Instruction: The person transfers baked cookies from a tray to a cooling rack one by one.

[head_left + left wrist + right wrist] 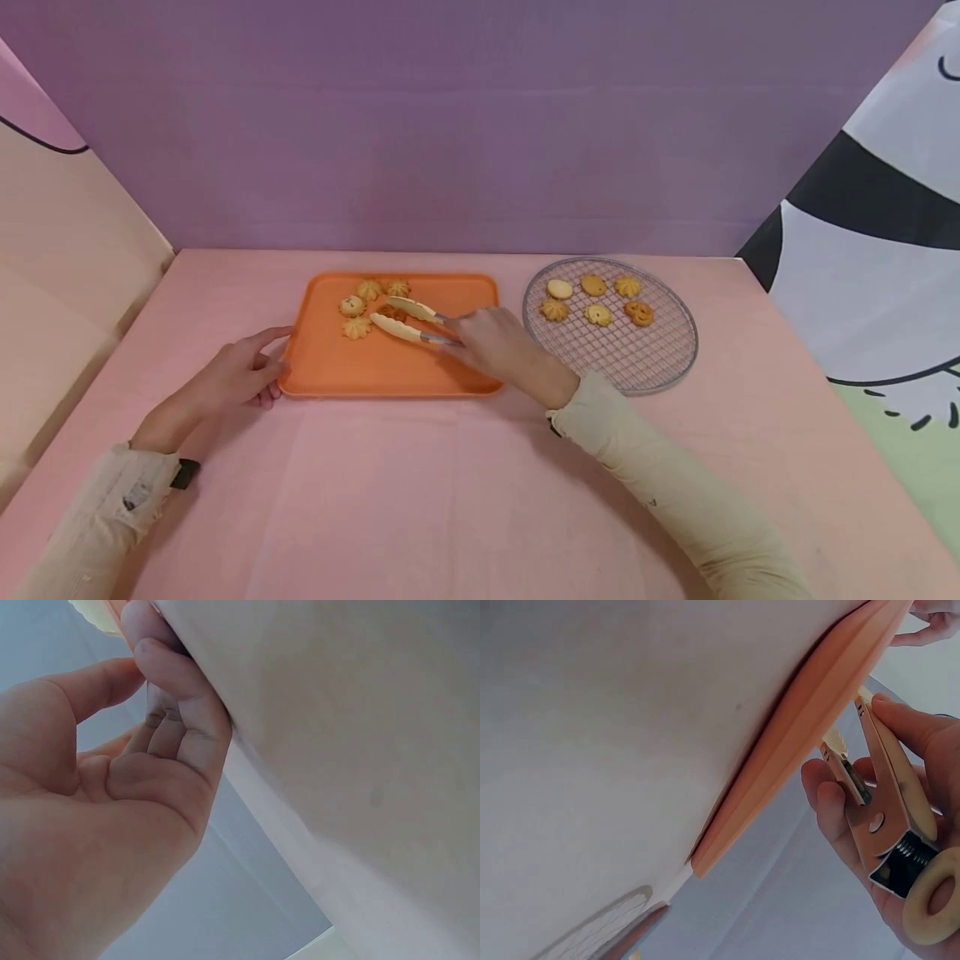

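An orange tray (330, 367) lies on the pink table. At its left rim, my left hand (232, 375) holds the edge between thumb and fingers. My right hand (495, 342) grips a pair of tongs (397, 327) over the tray, thumb on one arm and fingers on the other in the right wrist view. The cream tips of the tongs stand apart, either side of a brown pretzel-shaped cookie (392, 313); whether they touch it I cannot tell. Around it lie several pale cookies, among them a flower-shaped cookie (357, 327) and a round cookie (352, 306).
Right of the tray sits a round wire rack (630, 358). On its back half are several cookies, including a pale oval cookie (559, 289) and a pretzel-shaped cookie (640, 313). A purple wall (465, 150) rises behind the table.
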A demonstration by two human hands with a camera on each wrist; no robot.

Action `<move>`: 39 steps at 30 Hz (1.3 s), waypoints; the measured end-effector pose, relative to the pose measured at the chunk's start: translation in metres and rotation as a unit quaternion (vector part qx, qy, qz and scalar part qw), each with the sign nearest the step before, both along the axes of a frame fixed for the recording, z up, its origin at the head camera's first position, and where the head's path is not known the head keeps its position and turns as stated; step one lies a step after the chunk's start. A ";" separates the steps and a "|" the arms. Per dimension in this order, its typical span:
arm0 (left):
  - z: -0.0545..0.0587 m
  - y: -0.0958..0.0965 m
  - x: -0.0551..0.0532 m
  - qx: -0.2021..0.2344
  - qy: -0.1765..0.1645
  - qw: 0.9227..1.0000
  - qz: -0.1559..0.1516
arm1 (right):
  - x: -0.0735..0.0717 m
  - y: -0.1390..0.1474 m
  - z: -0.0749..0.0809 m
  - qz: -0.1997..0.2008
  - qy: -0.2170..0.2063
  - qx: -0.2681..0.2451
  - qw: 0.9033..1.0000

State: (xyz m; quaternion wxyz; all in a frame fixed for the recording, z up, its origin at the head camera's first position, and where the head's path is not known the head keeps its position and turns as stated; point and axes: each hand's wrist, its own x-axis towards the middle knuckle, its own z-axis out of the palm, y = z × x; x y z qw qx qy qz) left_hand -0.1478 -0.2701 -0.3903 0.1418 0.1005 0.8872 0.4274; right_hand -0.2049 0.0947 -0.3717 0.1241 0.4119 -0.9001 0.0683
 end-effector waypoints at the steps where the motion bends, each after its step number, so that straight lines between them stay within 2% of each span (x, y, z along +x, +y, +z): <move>1: 0.000 0.000 0.000 0.000 -0.001 1.000 0.001 | 0.001 0.000 0.000 0.003 0.000 0.001 1.000; 12: -0.001 0.000 0.000 -0.012 -0.005 1.000 0.000 | 0.006 0.004 0.002 -0.023 0.009 -0.003 1.000; 22: 0.000 -0.001 -0.001 -0.003 -0.004 1.000 -0.001 | 0.010 0.014 0.007 -0.005 0.019 -0.013 1.000; 28: -0.003 -0.002 -0.001 -0.008 -0.009 1.000 0.002 | 0.014 0.018 0.010 -0.009 0.020 -0.011 1.000; 39: 0.000 0.000 -0.001 -0.015 -0.018 1.000 0.005 | 0.021 0.027 0.014 -0.005 0.049 -0.014 0.999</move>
